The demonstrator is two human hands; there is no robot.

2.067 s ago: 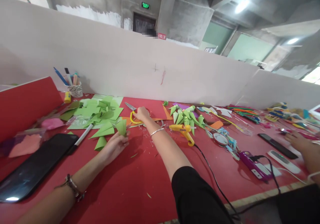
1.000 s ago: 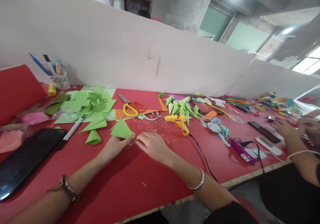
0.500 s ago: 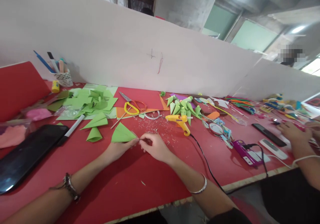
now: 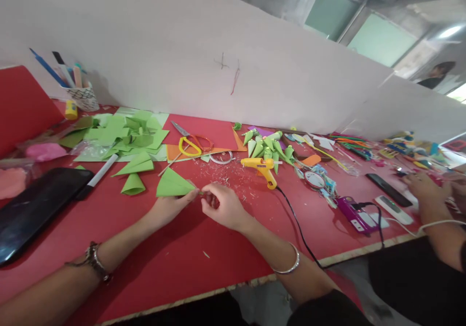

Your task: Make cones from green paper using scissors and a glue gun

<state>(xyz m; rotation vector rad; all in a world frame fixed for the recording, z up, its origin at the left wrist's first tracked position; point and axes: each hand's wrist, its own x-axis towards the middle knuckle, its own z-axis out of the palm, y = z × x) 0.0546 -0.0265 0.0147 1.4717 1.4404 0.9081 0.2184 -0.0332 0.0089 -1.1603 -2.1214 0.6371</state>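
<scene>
My left hand (image 4: 171,211) is closed on a green folded paper piece (image 4: 173,184), with the wide end fanned out to the left and the narrow tip pointing right. Close to that tip is my right hand (image 4: 225,209), its thumb and index finger apart and the other fingers curled. I see nothing in it, though its inner side is partly hidden. Left of the held piece lie a rolled green paper cone (image 4: 133,185) and a folded green paper (image 4: 136,164). A yellow glue gun (image 4: 262,169) rests on the red table (image 4: 174,267) beyond my right hand.
Scissors (image 4: 189,144), green sheets (image 4: 109,136) and several finished green cones (image 4: 267,146) lie along the back by the white partition (image 4: 163,49). A black phone (image 4: 40,204) is at left. A purple power strip (image 4: 357,215) and another person's hand (image 4: 425,190) are at right.
My right thumb and index finger have parted from the pinch at the paper's tip. The left hand still holds the green paper. The view has tilted down slightly.
</scene>
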